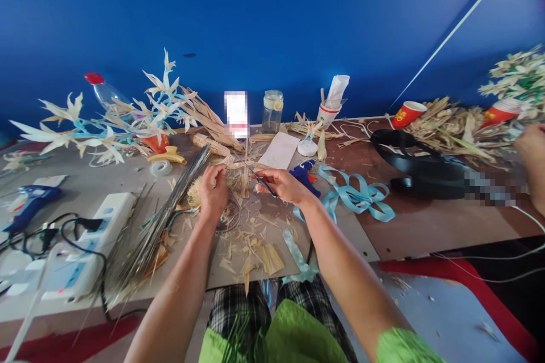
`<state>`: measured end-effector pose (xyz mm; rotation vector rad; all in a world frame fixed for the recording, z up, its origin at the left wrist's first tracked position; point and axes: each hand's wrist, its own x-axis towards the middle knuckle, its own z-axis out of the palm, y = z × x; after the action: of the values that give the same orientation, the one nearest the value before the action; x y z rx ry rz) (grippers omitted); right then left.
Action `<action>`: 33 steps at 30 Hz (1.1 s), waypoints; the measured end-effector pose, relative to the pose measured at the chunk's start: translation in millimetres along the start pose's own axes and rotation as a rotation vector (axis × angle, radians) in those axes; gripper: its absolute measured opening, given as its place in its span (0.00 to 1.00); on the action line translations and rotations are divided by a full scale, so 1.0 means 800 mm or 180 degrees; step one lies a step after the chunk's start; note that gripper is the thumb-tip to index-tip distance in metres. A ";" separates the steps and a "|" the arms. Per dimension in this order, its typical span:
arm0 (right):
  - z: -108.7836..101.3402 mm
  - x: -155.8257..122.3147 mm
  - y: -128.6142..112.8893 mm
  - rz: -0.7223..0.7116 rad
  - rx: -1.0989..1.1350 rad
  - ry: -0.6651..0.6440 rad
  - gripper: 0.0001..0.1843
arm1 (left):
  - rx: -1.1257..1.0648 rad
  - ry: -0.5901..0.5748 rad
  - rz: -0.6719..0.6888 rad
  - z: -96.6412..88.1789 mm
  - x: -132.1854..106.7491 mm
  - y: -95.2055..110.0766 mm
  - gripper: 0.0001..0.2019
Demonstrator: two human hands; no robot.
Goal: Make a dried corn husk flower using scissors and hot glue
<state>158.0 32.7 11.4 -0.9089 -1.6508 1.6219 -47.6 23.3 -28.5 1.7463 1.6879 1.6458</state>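
My left hand (214,188) is closed, pinching one end of a pale strip of corn husk (237,165). My right hand (281,185) grips small dark scissors (264,184), whose blades point up and left towards the husk strip. Whether the blades touch the strip is hard to make out. Below and between the hands, husk scraps (268,258) litter the table. A bundle of thin metal wires (159,227) lies left of my left hand. Beside my right wrist are a blue glue gun (304,176) and a loose coil of light blue ribbon (357,193).
On the left are a white power strip (106,221) and another blue glue gun (32,204). Husk flowers (91,125), a corn cob (210,144), a glass jar (272,110) and a paper cup (328,114) line the back. Another person's hand (532,150) shows at far right.
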 end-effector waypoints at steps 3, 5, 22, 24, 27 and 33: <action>-0.001 0.001 0.002 -0.0033 -0.0050 0.0001 0.25 | 0.0047 0.0017 0.0048 -0.001 0.000 0.002 0.10; -0.003 0.002 0.004 -0.0076 -0.0124 -0.0017 0.25 | 0.0057 0.0012 0.0077 -0.002 0.001 0.004 0.10; -0.009 0.002 0.007 -0.0154 -0.0353 -0.0062 0.26 | 0.0070 -0.0064 0.0088 -0.004 0.004 0.001 0.09; -0.010 0.002 0.006 -0.0147 -0.0368 -0.0086 0.26 | 0.0060 -0.0096 0.0074 -0.004 0.004 0.003 0.09; -0.012 0.003 0.010 -0.0109 -0.0359 -0.0110 0.28 | 0.0039 -0.0114 0.0083 -0.006 0.005 0.004 0.09; -0.017 0.004 0.019 -0.0108 -0.0139 -0.0223 0.27 | 0.0081 -0.0158 0.0073 -0.008 0.008 0.004 0.09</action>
<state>167.7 43.0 -3.4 -0.8500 -1.7464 1.6171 -52.5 24.4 -20.1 1.8094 1.6803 1.5837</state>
